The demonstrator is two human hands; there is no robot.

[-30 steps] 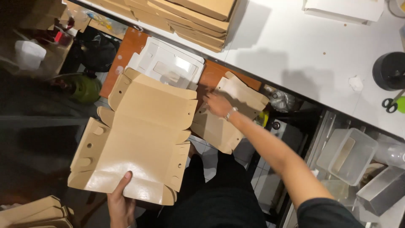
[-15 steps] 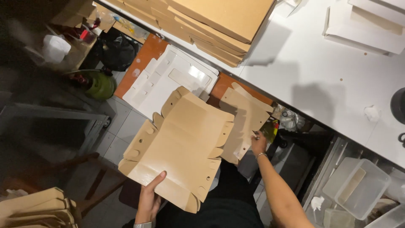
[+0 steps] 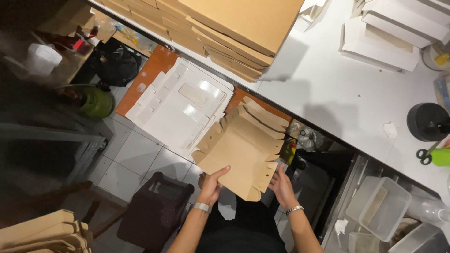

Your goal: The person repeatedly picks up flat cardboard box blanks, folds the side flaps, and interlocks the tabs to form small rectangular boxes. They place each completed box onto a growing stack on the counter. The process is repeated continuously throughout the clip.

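A flat brown die-cut cardboard box blank (image 3: 241,152) with scalloped flaps is held out in front of me, below the table edge. My left hand (image 3: 211,185), with a silver bracelet at the wrist, grips its near left edge. My right hand (image 3: 282,186), also with a bracelet, holds the near right corner. A stack of white die-cut blanks (image 3: 180,110) lies on the floor just beyond it.
A white table (image 3: 337,93) carries a stack of brown cardboard sheets (image 3: 234,33), white folded boxes (image 3: 393,33), a black round container (image 3: 429,122) and green-handled scissors (image 3: 433,156). A dark stool (image 3: 154,211), clear plastic bins (image 3: 382,208), a green jug (image 3: 93,100) and folded brown boxes (image 3: 40,232) surround me.
The brown blank has come down and closer to me. My right hand left the blank's far right side and now holds its near right corner. The view shifted toward the table.
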